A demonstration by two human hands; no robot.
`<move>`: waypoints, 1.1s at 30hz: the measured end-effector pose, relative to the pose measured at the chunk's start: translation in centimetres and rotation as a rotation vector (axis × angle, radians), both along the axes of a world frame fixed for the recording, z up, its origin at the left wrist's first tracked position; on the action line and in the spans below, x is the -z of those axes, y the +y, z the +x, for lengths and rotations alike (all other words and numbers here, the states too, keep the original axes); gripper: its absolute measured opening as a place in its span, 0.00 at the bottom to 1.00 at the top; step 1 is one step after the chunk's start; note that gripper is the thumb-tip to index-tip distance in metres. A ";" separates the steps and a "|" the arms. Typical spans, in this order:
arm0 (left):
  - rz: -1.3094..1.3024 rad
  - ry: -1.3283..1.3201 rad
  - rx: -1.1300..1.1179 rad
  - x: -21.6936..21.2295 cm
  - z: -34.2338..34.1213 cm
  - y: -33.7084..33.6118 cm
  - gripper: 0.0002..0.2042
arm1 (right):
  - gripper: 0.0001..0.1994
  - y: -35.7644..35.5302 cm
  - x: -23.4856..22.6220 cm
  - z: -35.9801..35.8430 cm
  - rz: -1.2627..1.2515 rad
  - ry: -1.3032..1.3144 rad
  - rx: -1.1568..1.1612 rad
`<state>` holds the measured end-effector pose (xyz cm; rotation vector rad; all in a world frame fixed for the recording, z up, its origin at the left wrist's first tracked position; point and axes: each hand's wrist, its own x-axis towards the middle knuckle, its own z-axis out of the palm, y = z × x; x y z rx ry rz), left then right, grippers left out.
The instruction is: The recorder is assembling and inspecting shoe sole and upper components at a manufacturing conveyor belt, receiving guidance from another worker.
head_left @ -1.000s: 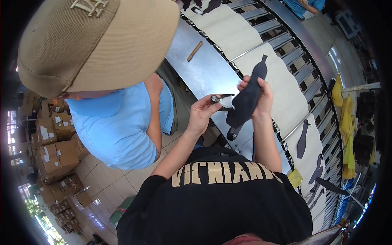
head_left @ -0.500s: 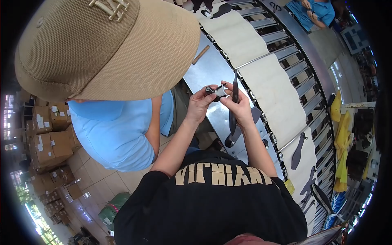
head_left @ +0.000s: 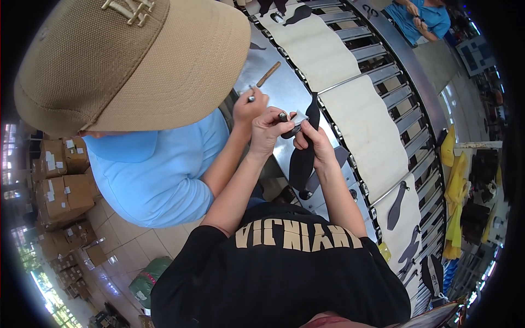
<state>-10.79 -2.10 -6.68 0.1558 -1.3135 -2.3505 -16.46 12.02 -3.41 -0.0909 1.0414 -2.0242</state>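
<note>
My left hand (head_left: 264, 134) is closed on a small black part (head_left: 283, 117) with a shiny whitish flap (head_left: 299, 118); its exact kind I cannot make out. My right hand (head_left: 317, 143) grips a long dark strap (head_left: 301, 167) with a wide middle and tapered ends, hanging down toward my chest. The right fingertips also reach the whitish flap, so both hands meet there. Beneath them is a metal work surface (head_left: 276, 93). Further away on the left, a co-worker's hand (head_left: 247, 108) holds a small dark item.
A brown stick-like tool (head_left: 268, 74) lies on the metal surface. To the right runs a roller conveyor (head_left: 377, 49) covered with pale cloth (head_left: 361, 126), bearing several dark straps (head_left: 397, 206). The co-worker in a light blue shirt (head_left: 147, 180) is close on my left. Cardboard boxes (head_left: 65, 191) are stacked behind.
The strap in my right hand has turned to show its broad face. The whitish flap has tilted. The co-worker's hand has come into sight beyond my left hand.
</note>
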 end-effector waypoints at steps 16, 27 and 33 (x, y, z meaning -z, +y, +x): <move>-0.032 -0.025 0.052 0.1 -1.8 -0.4 0.11 | 0.25 -0.6 -1.1 -1.7 0.220 0.278 0.166; 0.218 -0.025 0.089 -1.4 -2.4 -3.3 0.08 | 0.26 -3.4 -1.1 -3.4 0.242 0.400 0.112; 0.213 0.107 0.116 -0.2 -3.0 -3.6 0.11 | 0.26 -3.4 -1.9 -3.9 0.288 0.516 0.093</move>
